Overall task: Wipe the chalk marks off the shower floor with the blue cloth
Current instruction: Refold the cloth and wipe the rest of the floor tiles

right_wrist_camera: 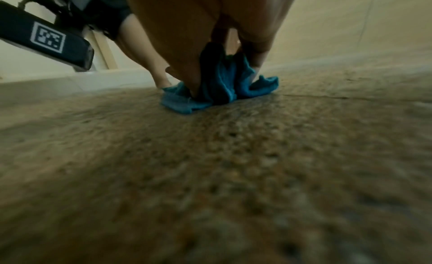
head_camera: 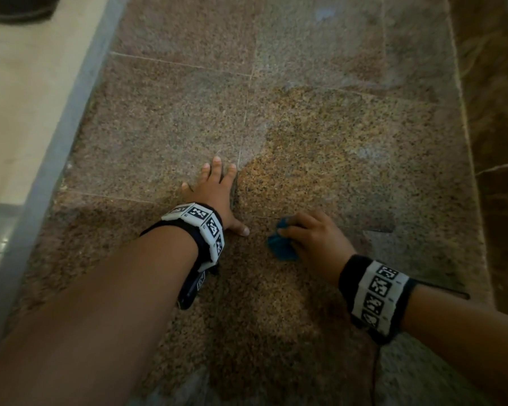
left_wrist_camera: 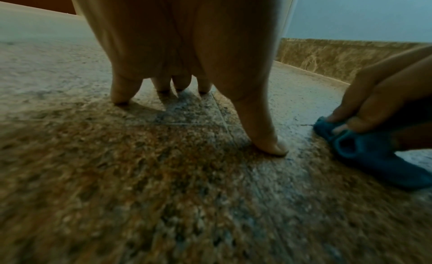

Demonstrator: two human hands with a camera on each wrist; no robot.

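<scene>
The left hand [head_camera: 214, 194] lies flat on the shower floor [head_camera: 320, 127]. Its fingers [head_camera: 217, 168] are straight and spread out, and it holds nothing. In the left wrist view the fingertips [left_wrist_camera: 120, 97] and the thumb [left_wrist_camera: 266, 140] press down on the stone.

The right hand [head_camera: 314, 238] is just beside the left one, a little nearer to the person. Its fingers are curled around the blue cloth [head_camera: 280, 244], which is bunched up small. The cloth sits on the floor under the hand. In the right wrist view the cloth [right_wrist_camera: 217, 90] hangs out below the hand and its folds touch the stone. In the left wrist view two fingers [left_wrist_camera: 364, 109] pinch the top of the cloth [left_wrist_camera: 374, 157].

The floor is brown speckled stone, cut by thin pale lines. One part of it looks darker and richer in colour [head_camera: 349, 159]. The part beside it looks pale and dusty [head_camera: 170, 118]. That may be chalk, but the view is too blurry to be sure.

Each wrist wears a black band with white squares and black patterns, one on the left [head_camera: 200, 227] and one on the right [head_camera: 376, 297].

A grey strip [head_camera: 79, 92] runs along the left side of the floor. A brown marbled wall [head_camera: 493, 112] stands on the right side.
</scene>
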